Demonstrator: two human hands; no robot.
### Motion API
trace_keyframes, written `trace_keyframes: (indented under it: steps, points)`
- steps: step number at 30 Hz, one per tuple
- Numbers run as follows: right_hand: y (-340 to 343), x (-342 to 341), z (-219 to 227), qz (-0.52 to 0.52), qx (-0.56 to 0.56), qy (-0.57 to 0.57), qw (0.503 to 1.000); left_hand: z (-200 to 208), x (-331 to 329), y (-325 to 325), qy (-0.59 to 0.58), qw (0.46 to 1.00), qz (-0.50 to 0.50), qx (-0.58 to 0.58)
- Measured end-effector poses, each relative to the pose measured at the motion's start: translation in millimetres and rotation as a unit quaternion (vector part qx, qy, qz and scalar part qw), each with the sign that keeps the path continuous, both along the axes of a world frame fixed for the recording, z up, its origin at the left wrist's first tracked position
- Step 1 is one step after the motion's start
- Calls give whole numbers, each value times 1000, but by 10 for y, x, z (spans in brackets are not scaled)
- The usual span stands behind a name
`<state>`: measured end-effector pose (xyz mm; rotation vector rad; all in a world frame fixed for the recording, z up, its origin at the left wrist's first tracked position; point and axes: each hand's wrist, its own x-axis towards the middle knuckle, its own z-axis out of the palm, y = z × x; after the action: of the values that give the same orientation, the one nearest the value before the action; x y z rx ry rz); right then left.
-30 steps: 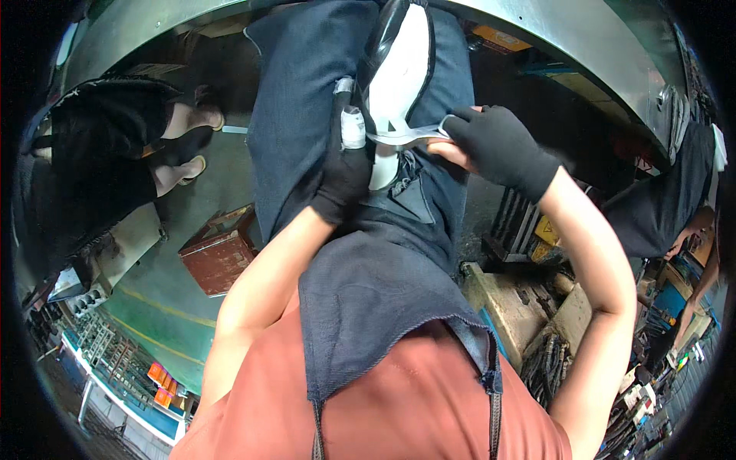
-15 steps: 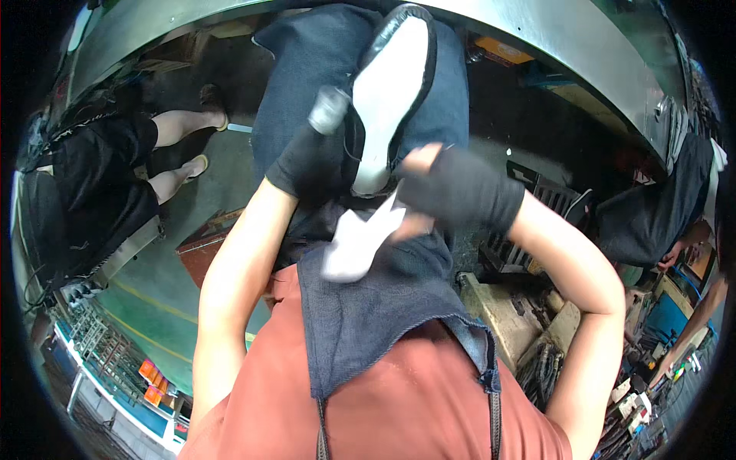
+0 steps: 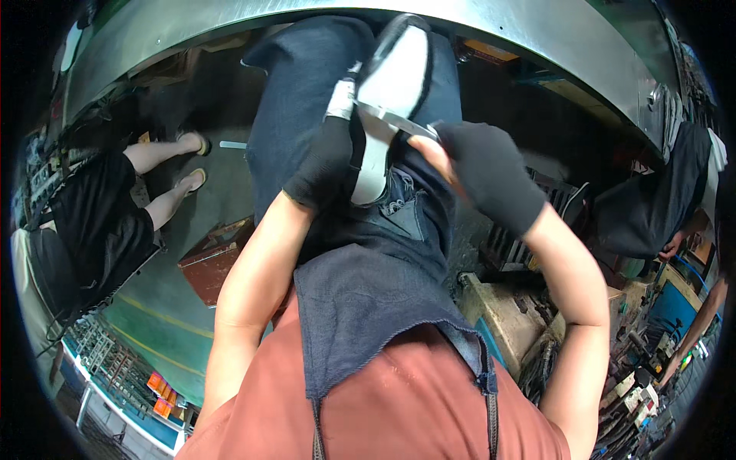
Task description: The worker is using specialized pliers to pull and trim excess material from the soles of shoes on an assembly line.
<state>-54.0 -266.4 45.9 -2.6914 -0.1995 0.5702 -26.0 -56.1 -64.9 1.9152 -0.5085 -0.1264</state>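
A black shoe (image 3: 395, 69) with a white underside lies sole up across my thighs, toe pointing away from me. My left hand (image 3: 326, 161), in a black fingerless glove with white wrapping on a finger, grips the shoe along its left side. My right hand (image 3: 479, 165), gloved in the same way, is closed around a flat grey metal tool (image 3: 391, 119). The tool's far end lies over the middle of the sole, and I cannot tell whether it touches. Its exact kind is unclear.
A metal bench edge (image 3: 307, 11) curves across the top. On the floor at left stands a reddish-brown box (image 3: 215, 264). Another person's legs (image 3: 157, 157) are at far left, and another's dark clothing (image 3: 652, 199) shows at right. A worn machine (image 3: 506, 314) stands beside my right arm.
My right hand has lifted the metal tool from near my apron, forward and up over the sole. My left hand stays on the shoe, its wrapped finger now higher along the side.
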Motion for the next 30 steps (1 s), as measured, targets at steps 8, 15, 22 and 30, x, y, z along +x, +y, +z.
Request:
trace_keyframes:
  steps: [8,15,22,30]
  points:
    - [-607,127,-13,52,62,157,984,-56,112,-209,72,993,47,-76]
    - [75,43,355,236,191,-156,940,184,118,134,24,992,-121,31]
    - [-488,-517,-404,-90,192,89,973,589,34,-35,428,867,17,-254]
    - [-189,-205,33,-105,240,68,963,188,199,-211,476,846,71,-230]
